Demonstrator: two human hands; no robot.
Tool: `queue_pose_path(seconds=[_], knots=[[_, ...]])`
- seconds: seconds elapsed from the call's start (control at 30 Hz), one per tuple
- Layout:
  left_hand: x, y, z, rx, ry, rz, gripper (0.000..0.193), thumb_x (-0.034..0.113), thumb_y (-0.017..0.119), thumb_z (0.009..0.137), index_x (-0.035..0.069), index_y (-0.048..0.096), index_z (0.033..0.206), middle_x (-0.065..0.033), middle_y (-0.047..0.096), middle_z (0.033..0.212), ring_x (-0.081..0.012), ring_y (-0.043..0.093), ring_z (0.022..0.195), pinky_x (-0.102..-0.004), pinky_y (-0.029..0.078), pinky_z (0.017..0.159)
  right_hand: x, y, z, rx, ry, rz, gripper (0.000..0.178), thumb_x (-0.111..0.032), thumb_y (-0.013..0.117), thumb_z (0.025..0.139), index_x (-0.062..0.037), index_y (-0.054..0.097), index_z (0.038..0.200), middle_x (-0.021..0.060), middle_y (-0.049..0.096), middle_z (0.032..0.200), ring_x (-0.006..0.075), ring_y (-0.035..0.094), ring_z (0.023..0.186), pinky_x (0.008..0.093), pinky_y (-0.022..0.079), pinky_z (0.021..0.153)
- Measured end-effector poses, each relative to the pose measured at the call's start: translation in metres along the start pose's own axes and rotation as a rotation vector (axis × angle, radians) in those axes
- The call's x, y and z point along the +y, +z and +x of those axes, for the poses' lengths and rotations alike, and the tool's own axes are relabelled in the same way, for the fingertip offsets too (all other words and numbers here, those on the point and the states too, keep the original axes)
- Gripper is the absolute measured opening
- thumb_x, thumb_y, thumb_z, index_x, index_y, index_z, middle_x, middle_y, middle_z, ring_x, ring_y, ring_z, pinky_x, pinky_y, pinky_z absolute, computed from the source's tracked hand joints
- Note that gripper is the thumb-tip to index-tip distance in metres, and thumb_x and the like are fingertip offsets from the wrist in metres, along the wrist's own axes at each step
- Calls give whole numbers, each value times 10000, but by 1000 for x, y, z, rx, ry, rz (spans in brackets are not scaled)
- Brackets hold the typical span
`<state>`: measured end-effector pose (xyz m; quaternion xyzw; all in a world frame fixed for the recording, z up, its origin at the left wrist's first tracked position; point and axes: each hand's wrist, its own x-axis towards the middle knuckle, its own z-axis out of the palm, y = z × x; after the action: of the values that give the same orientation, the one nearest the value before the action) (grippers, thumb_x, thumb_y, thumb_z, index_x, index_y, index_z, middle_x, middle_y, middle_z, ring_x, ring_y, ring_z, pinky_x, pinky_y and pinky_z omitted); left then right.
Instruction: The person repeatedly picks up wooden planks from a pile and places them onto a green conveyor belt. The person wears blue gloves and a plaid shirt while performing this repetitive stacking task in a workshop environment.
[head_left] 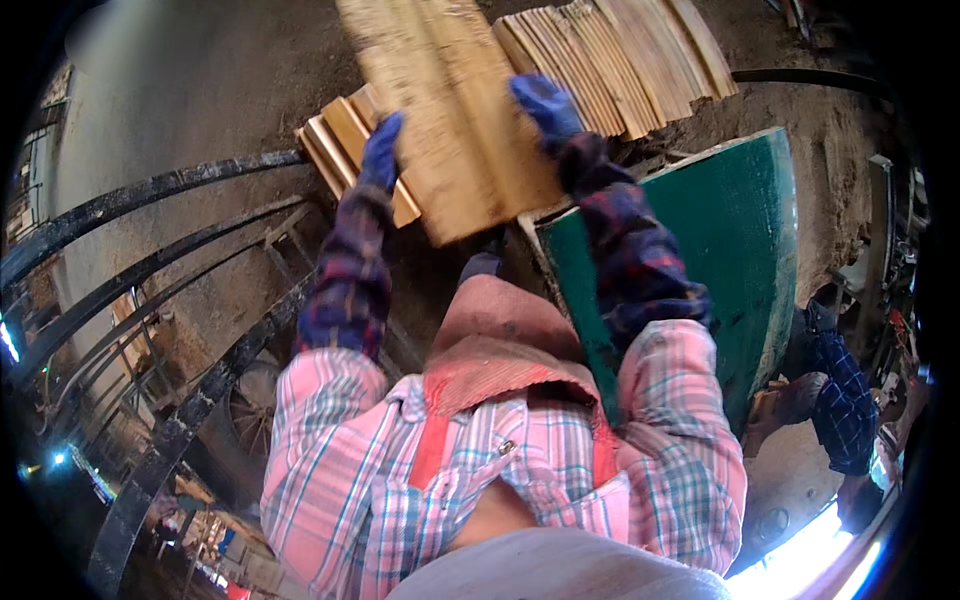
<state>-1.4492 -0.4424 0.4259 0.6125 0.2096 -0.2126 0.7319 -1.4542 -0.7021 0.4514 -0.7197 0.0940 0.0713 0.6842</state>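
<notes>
A wide, rough wooden plank (450, 130) lies lengthwise before me, slightly blurred; a line runs down it, and I cannot tell whether it is one board or two side by side. My left hand (382, 152), in a blue glove, is closed on its left edge. On the opposite edge, my right hand (548, 108) grips in a matching glove, its fingertips partly hidden. Narrower wooden boards (345, 140) stand on edge under and left of the plank. Another row of thin boards (615, 65) leans together at its right, close to my right hand.
A green panel (690, 245) with a pale worn edge stands by my right forearm. Curved dark metal bars (150, 195) run along the left. At the lower right, another person's dark checked sleeve (845, 400) shows. Bare ground (220, 100) stretches beyond the bars.
</notes>
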Motion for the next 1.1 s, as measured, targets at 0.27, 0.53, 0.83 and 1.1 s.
queue_pose_path(seconds=[0.27, 0.53, 0.83, 1.1], knots=[[74, 106, 57, -321, 171, -625, 413, 190, 444, 909, 76, 392, 1303, -197, 422, 1321, -356, 413, 1211, -469, 339, 1030, 8, -100, -132, 186, 20, -618, 300, -275, 577, 801, -36, 625, 977, 170, 613, 1036, 322, 574, 992, 381, 442, 871], [-25, 299, -107, -846, -256, -214, 430, 218, 410, 932, 12, 383, 1308, -188, 453, 1302, -305, 437, 1210, -419, 341, 1025, 54, -140, -315, 606, 207, -1009, 459, -333, 556, 793, -116, 521, 1196, 137, 392, 1357, 330, 369, 1245, 444, 284, 1041], [-240, 475, -343, -1569, -182, 614, 420, 272, 516, 902, 21, 492, 1237, -114, 531, 1236, -209, 550, 1055, -344, 443, 877, 142, -220, -673, 1600, 607, -1094, 515, -308, 600, 767, -158, 477, 1244, 155, 442, 1306, 372, 427, 1174, 510, 331, 980], [-344, 536, -505, -1453, 1317, 1576, 635, 528, 611, 752, 64, 532, 1179, -180, 437, 1279, -328, 356, 1243, -410, 334, 1002, 215, -261, -1030, 1995, 1131, -589, 498, -307, 555, 826, -127, 438, 1275, 133, 455, 1293, 305, 440, 1159, 442, 362, 968]])
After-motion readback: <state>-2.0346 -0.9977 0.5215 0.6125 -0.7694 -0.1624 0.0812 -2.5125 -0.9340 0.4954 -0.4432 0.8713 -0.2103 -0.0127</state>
